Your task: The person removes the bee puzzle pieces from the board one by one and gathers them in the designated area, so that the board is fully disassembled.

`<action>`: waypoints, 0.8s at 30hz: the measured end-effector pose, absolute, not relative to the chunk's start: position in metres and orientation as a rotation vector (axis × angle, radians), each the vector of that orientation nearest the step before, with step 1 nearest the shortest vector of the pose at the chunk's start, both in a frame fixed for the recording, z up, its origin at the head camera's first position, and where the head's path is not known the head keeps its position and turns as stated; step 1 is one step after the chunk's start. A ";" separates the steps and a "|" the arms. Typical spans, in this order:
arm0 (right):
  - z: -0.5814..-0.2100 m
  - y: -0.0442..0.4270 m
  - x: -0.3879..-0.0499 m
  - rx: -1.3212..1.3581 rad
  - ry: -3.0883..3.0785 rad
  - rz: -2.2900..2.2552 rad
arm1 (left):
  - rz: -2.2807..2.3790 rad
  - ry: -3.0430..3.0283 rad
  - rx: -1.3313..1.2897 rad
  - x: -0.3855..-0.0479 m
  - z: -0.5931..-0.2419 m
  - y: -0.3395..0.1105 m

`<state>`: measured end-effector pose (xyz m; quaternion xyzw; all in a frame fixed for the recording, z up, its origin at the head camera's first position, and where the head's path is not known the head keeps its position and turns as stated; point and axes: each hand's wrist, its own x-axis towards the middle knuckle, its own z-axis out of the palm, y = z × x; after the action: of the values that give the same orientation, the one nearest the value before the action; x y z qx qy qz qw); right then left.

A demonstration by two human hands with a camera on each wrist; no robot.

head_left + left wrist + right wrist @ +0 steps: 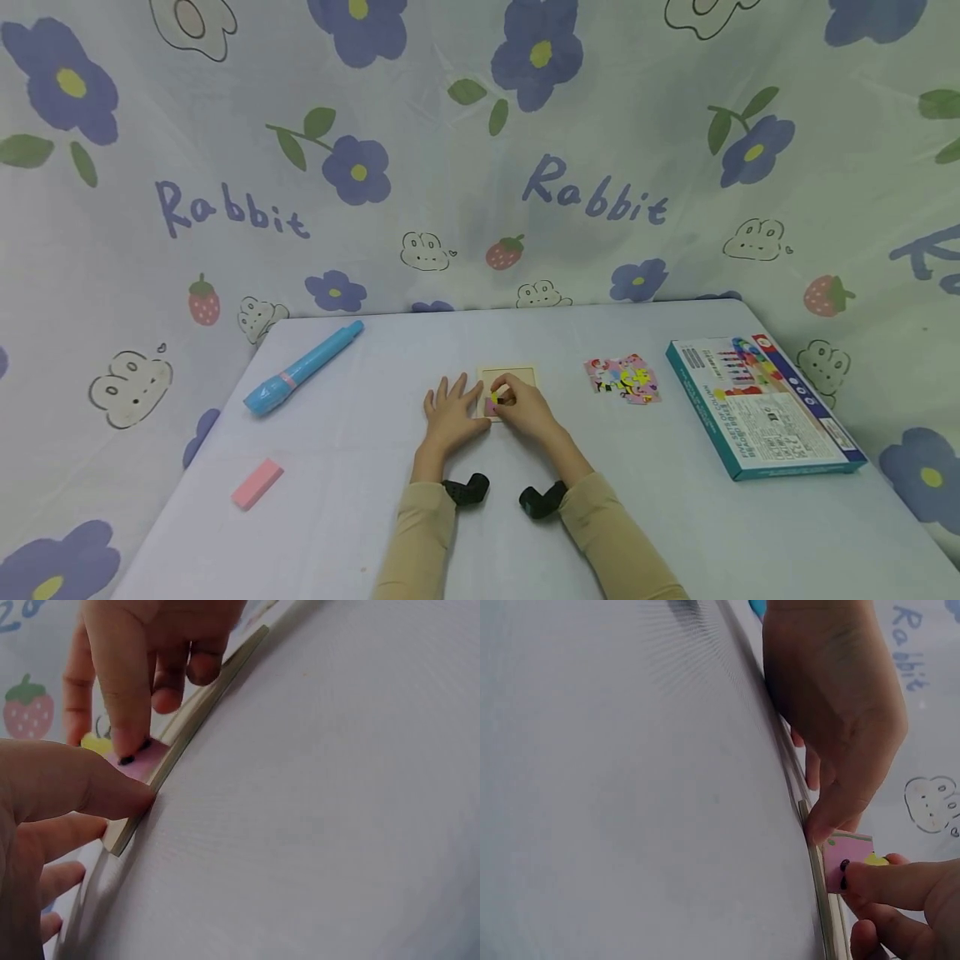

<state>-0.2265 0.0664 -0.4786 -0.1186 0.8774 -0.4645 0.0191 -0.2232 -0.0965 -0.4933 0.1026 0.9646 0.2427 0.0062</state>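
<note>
A small wooden puzzle tray (508,367) lies flat on the white table. My left hand (451,419) rests at its left side with fingers spread and straight; in the left wrist view its thumb (124,791) touches the tray's near edge. At the tray's near left corner my right hand (527,410) pinches a pink-and-yellow puzzle piece (842,851) with black marks between thumb and forefinger. The fingers cover part of the piece, so whether it is fully seated cannot be told. Several joined puzzle pieces (624,378) lie to the right of the tray.
A teal-edged flat box (765,408) lies at the table's right. On the left are a blue wand-like tube (303,367) and a pink block (257,483). A printed cloth (450,192) hangs behind the table. Black cameras (467,490) are strapped to both wrists.
</note>
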 end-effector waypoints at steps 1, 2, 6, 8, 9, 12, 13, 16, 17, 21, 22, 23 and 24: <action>-0.478 0.068 -0.227 -0.345 2.705 -1.469 | 0.758 3.019 0.321 -0.223 -0.494 -0.096; -0.477 0.070 -0.227 -0.317 2.689 -1.495 | 0.760 3.019 0.321 -0.224 -0.494 -0.096; -0.473 0.085 -0.229 -0.194 2.632 -1.600 | 0.766 3.018 0.308 -0.223 -0.495 -0.096; -0.471 0.097 -0.230 -0.141 2.608 -1.652 | 0.775 3.017 0.305 -0.223 -0.495 -0.096; -0.469 0.103 -0.231 -0.117 2.587 -1.687 | 0.777 3.017 0.304 -0.222 -0.495 -0.096; -0.466 0.123 -0.231 -0.032 2.515 -1.777 | 0.794 3.018 0.307 -0.222 -0.496 -0.096; -0.465 0.130 -0.231 0.000 2.498 -1.793 | 0.795 3.016 0.306 -0.222 -0.496 -0.097; -0.463 0.147 -0.232 0.101 2.457 -1.818 | 0.801 3.020 0.315 -0.221 -0.495 -0.097; -0.462 0.153 -0.232 0.130 2.444 -1.823 | 0.800 3.020 0.315 -0.221 -0.495 -0.097; -0.461 0.174 -0.230 0.211 2.437 -1.829 | 0.816 3.017 0.313 -0.221 -0.494 -0.096; -0.461 0.179 -0.229 0.232 2.446 -1.825 | 0.816 3.015 0.311 -0.221 -0.494 -0.096; -0.461 0.184 -0.229 0.254 2.455 -1.823 | 0.815 3.013 0.310 -0.221 -0.494 -0.096; -0.461 0.188 -0.228 0.266 2.468 -1.817 | 0.811 3.013 0.312 -0.222 -0.494 -0.096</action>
<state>-0.2277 0.1881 -0.4609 0.0863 0.8019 -0.5904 0.0324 -0.2217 -0.0955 -0.4940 0.0996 0.9608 0.2586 0.0028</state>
